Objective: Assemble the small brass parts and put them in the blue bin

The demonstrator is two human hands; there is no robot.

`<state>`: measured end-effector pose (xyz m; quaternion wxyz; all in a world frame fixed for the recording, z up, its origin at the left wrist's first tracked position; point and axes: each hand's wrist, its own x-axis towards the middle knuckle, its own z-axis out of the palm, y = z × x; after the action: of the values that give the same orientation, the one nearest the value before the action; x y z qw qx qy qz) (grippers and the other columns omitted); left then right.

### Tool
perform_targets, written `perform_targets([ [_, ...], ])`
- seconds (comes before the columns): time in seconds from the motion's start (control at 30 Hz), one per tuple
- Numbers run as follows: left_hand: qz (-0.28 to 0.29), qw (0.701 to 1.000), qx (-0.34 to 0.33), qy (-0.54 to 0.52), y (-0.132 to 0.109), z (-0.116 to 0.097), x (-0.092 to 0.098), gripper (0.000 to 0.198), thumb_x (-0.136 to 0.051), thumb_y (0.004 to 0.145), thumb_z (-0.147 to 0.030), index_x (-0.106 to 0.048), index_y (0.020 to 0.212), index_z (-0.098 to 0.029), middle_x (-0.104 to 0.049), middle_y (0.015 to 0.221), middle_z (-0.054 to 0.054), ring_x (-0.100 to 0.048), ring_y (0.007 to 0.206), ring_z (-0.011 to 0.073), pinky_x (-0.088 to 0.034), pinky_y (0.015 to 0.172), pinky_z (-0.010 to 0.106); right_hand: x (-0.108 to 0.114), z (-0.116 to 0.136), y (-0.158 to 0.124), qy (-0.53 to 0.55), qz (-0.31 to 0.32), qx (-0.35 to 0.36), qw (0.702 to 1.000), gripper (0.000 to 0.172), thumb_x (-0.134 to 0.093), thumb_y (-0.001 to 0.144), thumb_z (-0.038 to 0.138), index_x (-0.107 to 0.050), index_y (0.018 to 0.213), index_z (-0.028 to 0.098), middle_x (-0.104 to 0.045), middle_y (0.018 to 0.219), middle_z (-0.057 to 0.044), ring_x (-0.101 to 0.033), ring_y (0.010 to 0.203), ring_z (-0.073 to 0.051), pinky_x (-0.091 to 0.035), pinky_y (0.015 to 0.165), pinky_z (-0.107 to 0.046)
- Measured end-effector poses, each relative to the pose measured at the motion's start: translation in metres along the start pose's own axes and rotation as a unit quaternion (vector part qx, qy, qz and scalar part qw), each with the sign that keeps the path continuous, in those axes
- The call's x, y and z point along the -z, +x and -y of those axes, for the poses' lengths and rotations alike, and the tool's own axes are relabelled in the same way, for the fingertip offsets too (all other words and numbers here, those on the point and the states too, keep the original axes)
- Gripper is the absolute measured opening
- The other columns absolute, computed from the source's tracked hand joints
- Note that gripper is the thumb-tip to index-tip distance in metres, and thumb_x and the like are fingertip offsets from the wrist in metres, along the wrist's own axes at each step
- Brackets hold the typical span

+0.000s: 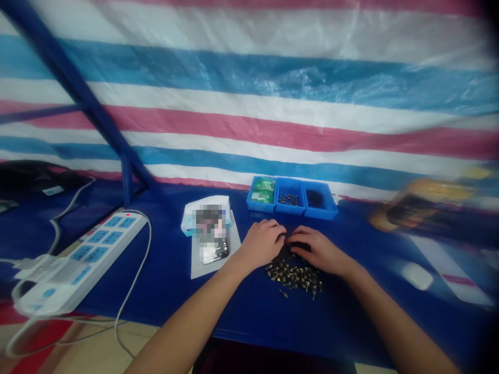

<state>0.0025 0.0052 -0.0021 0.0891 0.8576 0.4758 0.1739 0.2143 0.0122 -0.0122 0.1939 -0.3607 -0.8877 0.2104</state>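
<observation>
Both hands meet over the blue tabletop (241, 301), just behind a loose pile of small dark and brassy metal pieces (294, 276) that look like short screws or connectors. My left hand (265, 241) is closed, its fingers curled toward the other hand. My right hand (317, 249) is closed too, with thumb and forefinger brought together close to the left fingertips. Whatever they pinch is too small and dark to name. Behind the hands stand three joined blue bins: one with green items (262, 190), one with small metal parts (289, 199), and one with dark contents (317, 199).
Left of the hands, a phone (215, 252) leans on a white-and-blue pack (188, 217) over a white sheet (198, 265). Farther left lies a power strip (88, 259) with cables. On the right are a white case (417, 276) and a blurred yellow-brown object (424, 202).
</observation>
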Motion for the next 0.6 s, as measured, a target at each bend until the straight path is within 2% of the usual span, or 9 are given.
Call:
perform_targets([
  [0.17,0.025,1.000,-0.008,0.010,0.0005,0.0003,0.0010,0.024,-0.043,0.094,-0.027,-0.067,0.091,-0.023,-0.064,0.093,0.004,-0.056,0.092,0.0226,-0.041,0.080,0.037,-0.0052,0.0011,0.0036,-0.007,0.006,0.006,1.000,0.017,-0.058,0.091,0.017,-0.071,0.098,0.027,-0.064,0.100,-0.002,-0.060,0.093,-0.018,-0.046,0.085,-0.031],
  [0.27,0.027,1.000,-0.010,0.009,-0.0004,-0.0020,0.0006,0.019,-0.048,0.091,-0.029,-0.066,0.090,-0.023,-0.064,0.092,0.004,-0.057,0.091,0.0230,-0.041,0.081,0.038,-0.0056,0.0012,0.0047,0.009,-0.007,-0.008,1.000,0.017,-0.056,0.091,0.014,-0.070,0.094,0.023,-0.064,0.097,-0.003,-0.061,0.089,-0.017,-0.047,0.082,-0.030],
  [0.43,0.018,1.000,-0.003,0.009,-0.0014,-0.0038,0.0004,0.020,-0.055,0.088,-0.038,-0.064,0.096,-0.023,-0.064,0.094,0.004,-0.057,0.094,0.0249,-0.041,0.082,0.040,-0.0052,-0.0010,0.0035,0.029,-0.028,-0.028,0.999,0.030,-0.050,0.093,0.011,-0.067,0.111,0.026,-0.063,0.104,-0.004,-0.062,0.091,-0.017,-0.049,0.086,-0.031],
  [0.6,0.018,1.000,-0.004,0.009,-0.0010,-0.0021,0.0002,0.022,-0.055,0.088,-0.038,-0.064,0.102,-0.025,-0.065,0.096,0.003,-0.058,0.095,0.0250,-0.042,0.082,0.040,-0.0042,-0.0043,0.0010,0.010,-0.042,-0.040,0.998,0.033,-0.042,0.096,0.014,-0.065,0.117,0.026,-0.061,0.108,-0.006,-0.062,0.093,-0.018,-0.049,0.088,-0.033],
])
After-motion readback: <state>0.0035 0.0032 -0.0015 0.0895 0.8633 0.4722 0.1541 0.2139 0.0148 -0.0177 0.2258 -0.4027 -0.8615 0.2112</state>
